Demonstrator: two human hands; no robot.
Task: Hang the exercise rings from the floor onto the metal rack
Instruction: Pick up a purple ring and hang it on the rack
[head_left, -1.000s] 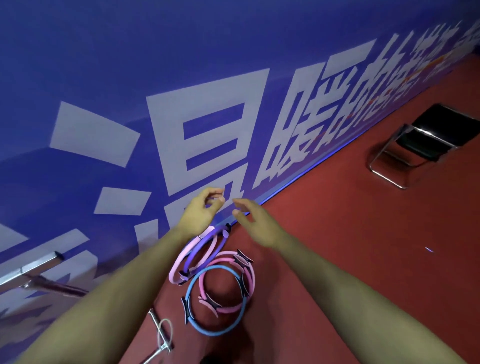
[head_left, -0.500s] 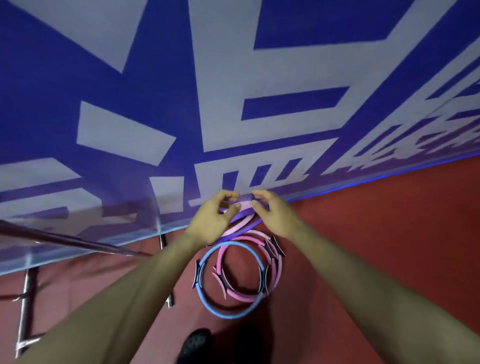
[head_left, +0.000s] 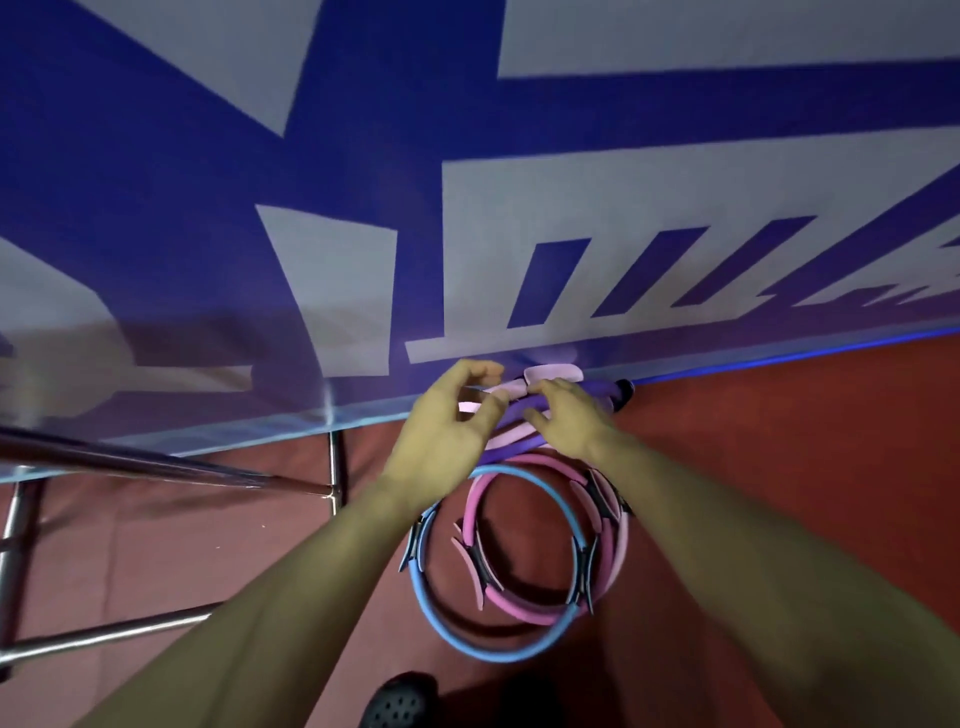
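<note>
- Dropped lower and closer to the wall than a second ago; both hands, then hovering apart above the pile, now down on the leaning rings.
- Left hand (head_left: 447, 421) curled, thumb and fingers pinching the pale pink pad of the leaning pink ring (head_left: 511, 389).
- Right hand (head_left: 566, 415) half closed, fingertips resting on the purple ring (head_left: 597, 389); full grip not visible, so cannot tell if held.
- Meaning, as a judgement: pickup just begun, nothing lifted yet, nothing hung.
- Leaning rings propped against the foot of the blue banner (head_left: 363, 156), far side of the pile.
- Blue ring (head_left: 431, 613) and another pink ring (head_left: 498, 597) flat on the red floor (head_left: 779, 467), nearer, overlapping.
- Rings: thin round hoops, matte foam-like covering, curved padded grips on opposite sides with dark end pieces.
- Metal rack (head_left: 156, 465) to the left: shiny round chrome tubes, bare of rings in the part visible.
- Floor: dull, slightly grained red surface. Banner: smooth sheet, large pale lettering.
- Dark perforated shoe (head_left: 400, 701) at the near edge.
</note>
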